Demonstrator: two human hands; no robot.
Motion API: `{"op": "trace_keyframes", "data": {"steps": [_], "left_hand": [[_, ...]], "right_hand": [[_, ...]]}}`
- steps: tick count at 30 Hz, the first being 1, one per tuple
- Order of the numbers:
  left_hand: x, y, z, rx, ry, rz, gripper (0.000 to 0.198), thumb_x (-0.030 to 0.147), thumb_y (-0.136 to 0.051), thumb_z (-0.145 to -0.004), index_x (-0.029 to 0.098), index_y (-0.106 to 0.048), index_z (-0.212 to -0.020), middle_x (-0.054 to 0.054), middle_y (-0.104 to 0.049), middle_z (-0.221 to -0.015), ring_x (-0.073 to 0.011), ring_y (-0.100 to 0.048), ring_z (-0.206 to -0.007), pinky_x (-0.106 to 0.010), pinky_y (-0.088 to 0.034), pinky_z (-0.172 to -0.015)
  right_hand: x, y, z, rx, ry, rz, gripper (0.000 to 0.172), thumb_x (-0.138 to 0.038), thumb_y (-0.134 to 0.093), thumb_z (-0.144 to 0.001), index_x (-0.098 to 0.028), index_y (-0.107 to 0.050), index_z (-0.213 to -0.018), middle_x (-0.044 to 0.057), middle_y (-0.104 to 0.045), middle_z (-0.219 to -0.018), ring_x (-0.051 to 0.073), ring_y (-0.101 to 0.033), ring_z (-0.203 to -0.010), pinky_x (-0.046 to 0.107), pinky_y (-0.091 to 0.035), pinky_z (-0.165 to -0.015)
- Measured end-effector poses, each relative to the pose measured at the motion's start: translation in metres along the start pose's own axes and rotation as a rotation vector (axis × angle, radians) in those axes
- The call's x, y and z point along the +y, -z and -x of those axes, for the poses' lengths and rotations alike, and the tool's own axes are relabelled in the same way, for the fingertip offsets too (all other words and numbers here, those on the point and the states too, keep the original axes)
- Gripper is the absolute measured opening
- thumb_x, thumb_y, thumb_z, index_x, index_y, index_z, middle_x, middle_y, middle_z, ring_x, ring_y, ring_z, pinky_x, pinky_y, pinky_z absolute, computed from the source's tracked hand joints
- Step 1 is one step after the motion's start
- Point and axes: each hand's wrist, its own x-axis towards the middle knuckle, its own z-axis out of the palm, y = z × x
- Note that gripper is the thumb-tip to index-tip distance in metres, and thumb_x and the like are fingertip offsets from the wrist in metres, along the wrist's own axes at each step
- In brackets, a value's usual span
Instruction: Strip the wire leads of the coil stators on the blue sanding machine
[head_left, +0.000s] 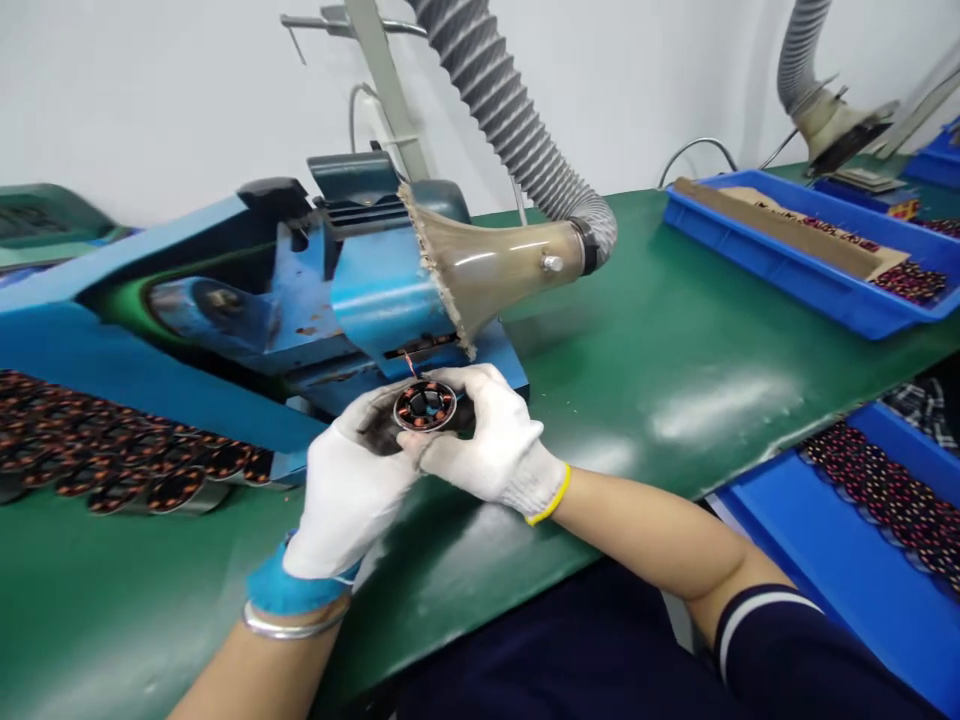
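Wound ring (425, 406): I've got left hand (356, 485) and right hand (487, 430) curled round it; upright wire (410, 365) could bend if I drift into blue guard (386, 290).

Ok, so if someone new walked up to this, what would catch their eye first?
Probably the ribbed grey hose, sweeping down from the top to a tan funnel beside the blue machine. Just below, the white-gloved left hand and right hand hold a copper-wound ring. Similar rings crowd the green bench at the far left.
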Motion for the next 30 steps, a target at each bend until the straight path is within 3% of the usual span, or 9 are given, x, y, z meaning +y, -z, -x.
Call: {"op": "trace_keyframes", "data": {"steps": [6, 15, 17, 22, 26, 30], "left_hand": [[0.016, -0.007, -0.012, 0.016, 0.038, 0.002, 0.069, 0.062, -0.112, -0.060, 0.023, -0.101, -0.116, -0.012, -0.099, -0.115, -0.0405, -0.097, -0.114, -0.054, -0.084, -0.107], [0.036, -0.012, -0.016, 0.045, 0.016, -0.031, 0.066, 0.062, -0.110, -0.072, 0.017, -0.100, -0.119, -0.013, -0.098, -0.116, -0.0392, -0.095, -0.119, -0.059, -0.081, -0.115], [0.038, -0.013, -0.016, 0.035, 0.006, -0.035, 0.060, 0.061, -0.111, -0.076, 0.017, -0.099, -0.116, -0.013, -0.098, -0.114, -0.0392, -0.095, -0.120, -0.060, -0.080, -0.118], [0.039, -0.019, -0.017, 0.035, -0.003, 0.046, 0.073, 0.068, -0.115, -0.069, 0.015, -0.097, -0.117, -0.016, -0.098, -0.121, -0.0389, -0.095, -0.118, -0.060, -0.083, -0.112], [0.035, -0.025, -0.017, 0.027, -0.010, 0.079, 0.074, 0.069, -0.114, -0.073, 0.015, -0.095, -0.120, -0.016, -0.098, -0.124, -0.0377, -0.095, -0.121, -0.057, -0.083, -0.112], [0.018, -0.024, -0.009, 0.051, -0.110, 0.025, 0.071, 0.067, -0.105, -0.083, 0.017, -0.089, -0.130, -0.017, -0.096, -0.127, -0.0353, -0.094, -0.117, -0.056, -0.083, -0.110]], "right_hand": [[-0.003, 0.001, -0.011, 0.085, -0.046, 0.034, 0.071, -0.048, -0.117, -0.085, -0.018, -0.086, -0.141, 0.017, -0.085, -0.146, 0.041, -0.085, -0.149, 0.058, -0.073, -0.135], [-0.015, 0.000, -0.020, 0.114, -0.023, -0.053, 0.050, -0.042, -0.115, -0.097, -0.020, -0.087, -0.132, 0.013, -0.091, -0.136, 0.040, -0.087, -0.146, 0.058, -0.074, -0.132], [-0.011, -0.002, -0.022, 0.119, -0.025, -0.100, 0.050, -0.042, -0.115, -0.098, -0.020, -0.087, -0.133, 0.013, -0.091, -0.136, 0.040, -0.087, -0.146, 0.059, -0.075, -0.132], [0.001, -0.003, -0.026, 0.108, -0.004, -0.215, 0.055, -0.042, -0.121, -0.091, -0.022, -0.089, -0.131, 0.013, -0.092, -0.140, 0.037, -0.088, -0.145, 0.055, -0.075, -0.134], [0.012, -0.004, -0.030, 0.095, -0.020, -0.272, 0.058, -0.049, -0.120, -0.090, -0.021, -0.089, -0.130, 0.015, -0.092, -0.141, 0.037, -0.090, -0.139, 0.054, -0.078, -0.129], [0.026, -0.002, -0.028, 0.069, 0.014, -0.253, 0.077, -0.057, -0.122, -0.085, -0.020, -0.088, -0.144, 0.019, -0.089, -0.153, 0.040, -0.091, -0.140, 0.056, -0.079, -0.127]]}}
